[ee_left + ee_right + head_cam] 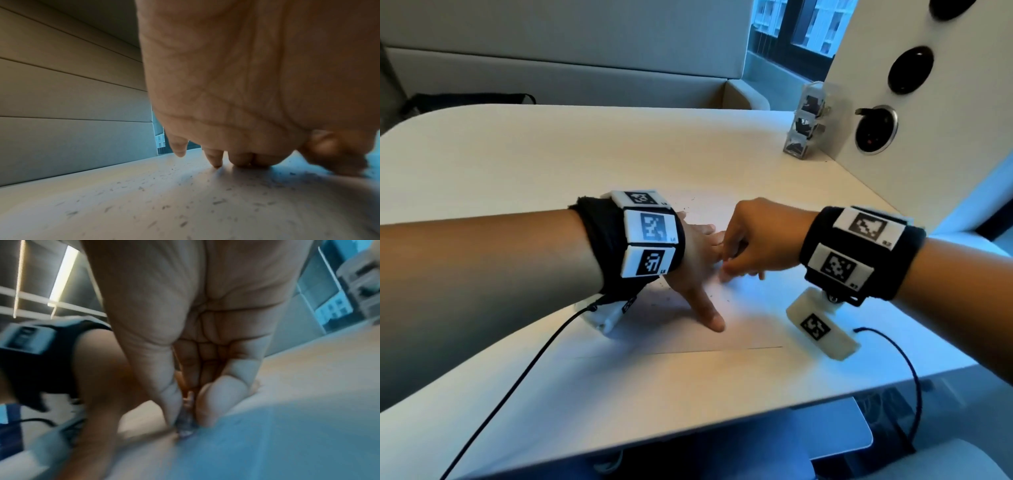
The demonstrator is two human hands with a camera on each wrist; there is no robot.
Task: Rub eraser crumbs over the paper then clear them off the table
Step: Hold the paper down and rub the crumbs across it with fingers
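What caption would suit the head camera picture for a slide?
Left hand presses the paper flat while the right hand rubs it among scattered crumbs.

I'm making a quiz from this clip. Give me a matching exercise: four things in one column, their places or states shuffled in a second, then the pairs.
1. left hand
2. right hand
3. crumbs
4. clear boxes

a. stacked at the table's far right, by the white panel
b. scattered as dark specks over the paper
c. flat on the paper, fingers spread
d. fingertips bunched, down at the paper

Pairs: 1-c, 2-d, 3-b, 4-a
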